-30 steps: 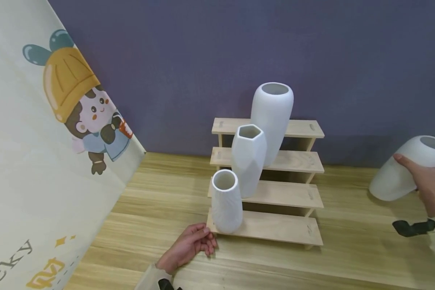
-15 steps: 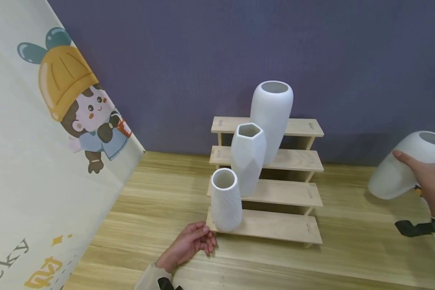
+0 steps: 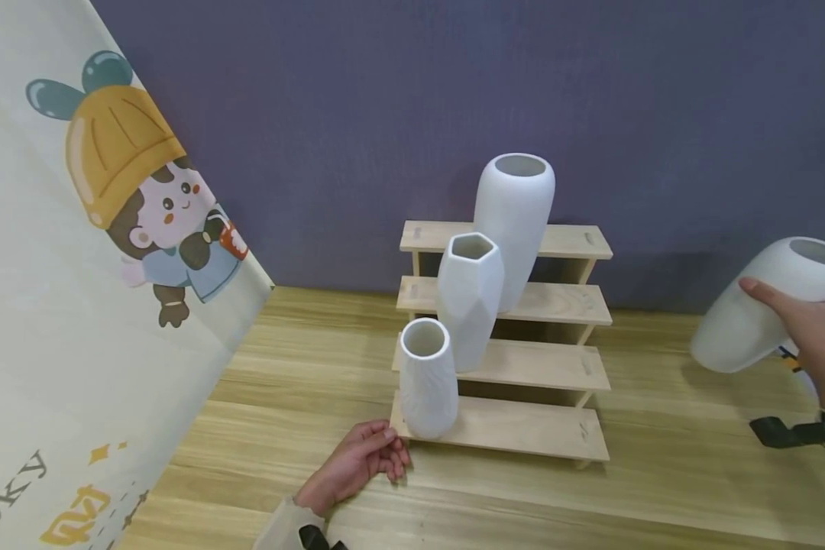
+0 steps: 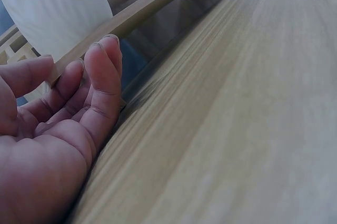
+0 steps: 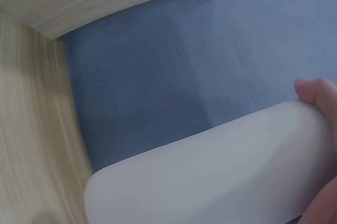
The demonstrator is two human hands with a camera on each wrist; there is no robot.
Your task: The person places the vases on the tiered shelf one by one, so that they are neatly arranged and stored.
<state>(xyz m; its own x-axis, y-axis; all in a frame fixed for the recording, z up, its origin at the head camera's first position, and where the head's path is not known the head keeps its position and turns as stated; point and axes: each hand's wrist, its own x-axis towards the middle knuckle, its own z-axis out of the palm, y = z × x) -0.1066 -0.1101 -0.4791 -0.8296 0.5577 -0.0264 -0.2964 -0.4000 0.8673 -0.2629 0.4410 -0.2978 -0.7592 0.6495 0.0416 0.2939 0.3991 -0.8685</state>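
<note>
My left hand (image 3: pixel 359 464) pinches the front left corner of a stepped wooden display stand (image 3: pixel 532 429); in the left wrist view the thumb lies on top of the board (image 4: pixel 73 58) and fingers curl beneath it. At the right edge my right hand (image 3: pixel 820 336) grips a tall white vase (image 3: pixel 736 325), which leans to the right. Its base is close to the table; I cannot tell if they touch. In the right wrist view this vase (image 5: pixel 210 171) lies across the lower part, with the thumb on its side.
On the stand's left part stand a small textured white vase (image 3: pixel 429 389), a faceted white vase (image 3: pixel 469 313) and a tall smooth white vase (image 3: pixel 514 221), rising towards the back. A dark blue wall (image 3: pixel 330 153) stands behind, and a printed white panel (image 3: pixel 76 321) at left.
The vase in my right hand has shifted slightly up and to the left. My left hand keeps its hold on the stand's corner. The head view has turned a little.
</note>
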